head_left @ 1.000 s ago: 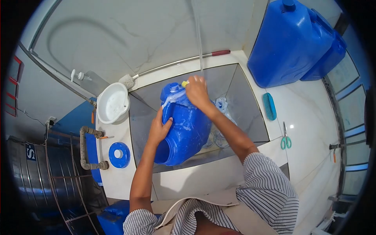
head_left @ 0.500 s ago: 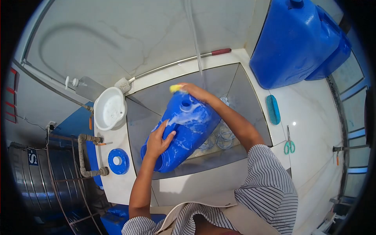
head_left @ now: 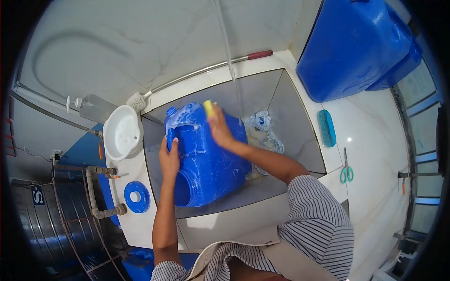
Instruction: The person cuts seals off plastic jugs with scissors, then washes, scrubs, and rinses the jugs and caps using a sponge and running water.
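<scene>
A blue jug (head_left: pixel 211 159) lies tilted over the grey sink (head_left: pixel 295 117), its wide open mouth facing down towards me and white suds on its shoulder. My left hand (head_left: pixel 169 157) is wrapped round the jug's handle. In my right hand (head_left: pixel 219 129) is a yellow sponge (head_left: pixel 208 107), pressed near the jug's upper side. Behind my right hand, a clear hose (head_left: pixel 227 47) hangs down towards the sink. Coiled, pale clear tubing (head_left: pixel 263 122) rests on the sink floor to the right of the jug.
Left of the sink are a white basin (head_left: pixel 123 132), a pump bottle (head_left: pixel 96 108) and a blue lid (head_left: pixel 137 196). A long-handled brush (head_left: pixel 201 71) lies along the back ledge. Large blue jugs (head_left: pixel 347 51), a teal brush (head_left: pixel 326 128) and scissors (head_left: pixel 346 171) are on the right.
The jug has been turned, first mouth-left with its top cap hole facing up, now back with its handle to the left. My right hand has moved the sponge across its upper surface.
</scene>
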Demonstrator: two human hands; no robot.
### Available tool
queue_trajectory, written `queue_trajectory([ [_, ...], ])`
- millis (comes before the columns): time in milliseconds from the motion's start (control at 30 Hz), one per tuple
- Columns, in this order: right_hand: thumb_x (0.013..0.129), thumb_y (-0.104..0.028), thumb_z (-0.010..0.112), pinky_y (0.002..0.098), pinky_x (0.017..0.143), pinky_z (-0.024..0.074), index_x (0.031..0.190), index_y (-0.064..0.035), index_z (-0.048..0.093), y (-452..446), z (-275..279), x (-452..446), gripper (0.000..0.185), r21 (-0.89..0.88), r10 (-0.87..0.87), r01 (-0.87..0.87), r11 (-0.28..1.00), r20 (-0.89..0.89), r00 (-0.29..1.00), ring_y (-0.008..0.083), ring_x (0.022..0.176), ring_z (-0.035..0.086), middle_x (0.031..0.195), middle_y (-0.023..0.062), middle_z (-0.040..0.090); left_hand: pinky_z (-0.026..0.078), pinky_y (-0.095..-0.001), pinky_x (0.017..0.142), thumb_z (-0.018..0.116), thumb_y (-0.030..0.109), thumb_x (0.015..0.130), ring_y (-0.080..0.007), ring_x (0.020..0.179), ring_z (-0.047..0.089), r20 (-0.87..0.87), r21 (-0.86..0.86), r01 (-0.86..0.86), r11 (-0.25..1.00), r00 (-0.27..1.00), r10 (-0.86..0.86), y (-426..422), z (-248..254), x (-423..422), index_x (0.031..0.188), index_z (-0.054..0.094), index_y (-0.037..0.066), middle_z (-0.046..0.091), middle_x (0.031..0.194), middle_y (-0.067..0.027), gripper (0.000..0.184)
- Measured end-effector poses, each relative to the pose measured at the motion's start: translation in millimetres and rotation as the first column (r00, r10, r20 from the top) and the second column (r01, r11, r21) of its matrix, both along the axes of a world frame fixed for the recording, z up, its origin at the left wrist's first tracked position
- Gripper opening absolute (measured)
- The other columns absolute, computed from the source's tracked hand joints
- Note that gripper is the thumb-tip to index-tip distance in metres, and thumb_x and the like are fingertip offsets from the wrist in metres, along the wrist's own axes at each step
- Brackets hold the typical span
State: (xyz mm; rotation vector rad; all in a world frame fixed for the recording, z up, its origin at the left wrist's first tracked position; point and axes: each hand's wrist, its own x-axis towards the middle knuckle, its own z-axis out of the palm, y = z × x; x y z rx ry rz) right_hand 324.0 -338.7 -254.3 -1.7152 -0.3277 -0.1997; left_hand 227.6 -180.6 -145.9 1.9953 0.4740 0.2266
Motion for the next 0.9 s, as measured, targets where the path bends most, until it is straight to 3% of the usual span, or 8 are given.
queue_trajectory([
  [133, 0.094, -0.042, 0.034, 0.0476, 0.092, 0.0365, 0.115, 0.0036, 0.047, -74.1, -124.9, -3.7, 0.052, -0.117, -0.079, -0.022, 0.993, -0.785, 0.614, 0.0408, 0.108, 0.049, 0.112, 0.0256, 0.053, 0.035, -0.0236, 0.046, 0.054, 0.028, 0.090, -0.0067, 0.051, 0.044, -0.005, 0.021, -0.044, 0.999, 0.999, 0.045, -4.4, 3.2, 0.6, 0.106, 0.058, 0.003, 0.049, 0.062, -0.0004, 0.031],
  [200, 0.093, -0.050, 0.031, 0.0474, 0.092, 0.0365, 0.115, 0.0046, 0.046, -62.8, -151.1, -65.2, 0.060, -0.489, -0.480, 0.144, 0.860, -0.682, 0.552, 0.0413, 0.110, 0.048, 0.113, 0.0277, 0.051, 0.038, -0.0253, 0.048, 0.054, 0.029, 0.089, -0.0094, 0.052, 0.046, 0.002, 0.035, -0.052, 0.998, 0.999, 0.052, 2.6, 2.2, 5.7, 0.106, 0.058, 0.002, 0.051, 0.062, -0.0027, 0.032],
  [333, 0.095, -0.042, 0.031, 0.0438, 0.109, 0.0188, 0.133, 0.0062, 0.031, -40.3, -12.8, -122.8, 0.061, -0.152, 0.067, -0.105, 0.983, -0.236, 0.969, 0.0373, 0.130, 0.029, 0.133, 0.0283, 0.036, 0.046, -0.0308, 0.069, 0.054, 0.033, 0.089, -0.0181, 0.070, 0.058, 0.091, 0.198, -0.050, 0.979, 0.995, 0.032, -2.2, -0.2, 14.9, 0.106, 0.059, -0.001, 0.059, 0.073, -0.0097, 0.038],
  [467, 0.087, -0.026, 0.045, 0.0459, 0.105, 0.0263, 0.118, 0.0075, 0.047, -34.8, 96.6, -49.4, 0.046, -0.623, 0.460, -0.111, 0.774, 0.432, 0.776, 0.0377, 0.122, 0.039, 0.123, 0.0269, 0.047, 0.036, -0.0395, 0.095, 0.056, 0.033, 0.087, -0.0350, 0.110, 0.047, 0.087, 0.513, 0.030, 0.858, 0.992, -0.087, -21.8, 11.0, 21.0, 0.110, 0.056, -0.003, 0.051, 0.115, -0.0241, 0.043],
  [567, 0.084, -0.022, 0.046, 0.0440, 0.098, 0.0325, 0.114, 0.0042, 0.050, -5.3, 115.9, -0.9, 0.040, -0.837, 0.739, -0.517, 0.177, -0.234, 0.631, 0.0374, 0.115, 0.044, 0.119, 0.0222, 0.050, 0.032, -0.0413, 0.098, 0.055, 0.033, 0.087, -0.0393, 0.117, 0.039, 0.137, 0.553, 0.079, 0.829, 0.973, -0.184, -46.9, 17.8, 19.3, 0.111, 0.056, -0.002, 0.044, 0.123, -0.0254, 0.043],
  [667, 0.080, -0.021, 0.050, 0.0428, 0.093, 0.0365, 0.105, 0.0029, 0.055, -28.4, 120.7, -20.9, 0.035, -0.738, 0.704, -0.492, 0.463, -0.031, 0.709, 0.0347, 0.108, 0.049, 0.110, 0.0206, 0.055, 0.033, -0.0422, 0.097, 0.052, 0.032, 0.088, -0.0396, 0.117, 0.040, 0.137, 0.659, 0.089, 0.747, 0.962, -0.235, -50.5, 19.1, 26.2, 0.118, 0.051, 0.000, 0.045, 0.122, -0.0257, 0.044],
  [833, 0.075, -0.019, 0.058, 0.0409, 0.095, 0.0364, 0.114, 0.0018, 0.052, -67.6, 111.3, -101.5, 0.044, -0.380, 0.213, -0.114, 0.918, 0.228, 0.950, 0.0343, 0.111, 0.046, 0.117, 0.0196, 0.050, 0.033, -0.0423, 0.097, 0.051, 0.027, 0.090, -0.0333, 0.116, 0.043, 0.052, -0.196, -0.001, 0.981, 0.999, 0.012, -51.4, 11.6, 50.1, 0.129, 0.041, 0.007, 0.048, 0.119, -0.0248, 0.045],
  [900, 0.072, -0.013, 0.062, 0.0405, 0.100, 0.0322, 0.123, 0.0002, 0.047, -80.4, 126.4, -114.8, 0.055, -0.313, 0.029, 0.021, 0.949, 0.156, 0.987, 0.0350, 0.118, 0.039, 0.124, 0.0181, 0.044, 0.034, -0.0425, 0.096, 0.050, 0.029, 0.090, -0.0348, 0.114, 0.044, 0.067, -0.040, -0.113, 0.993, 0.991, 0.116, -68.2, -5.7, 63.8, 0.128, 0.043, 0.008, 0.051, 0.116, -0.0248, 0.044],
])
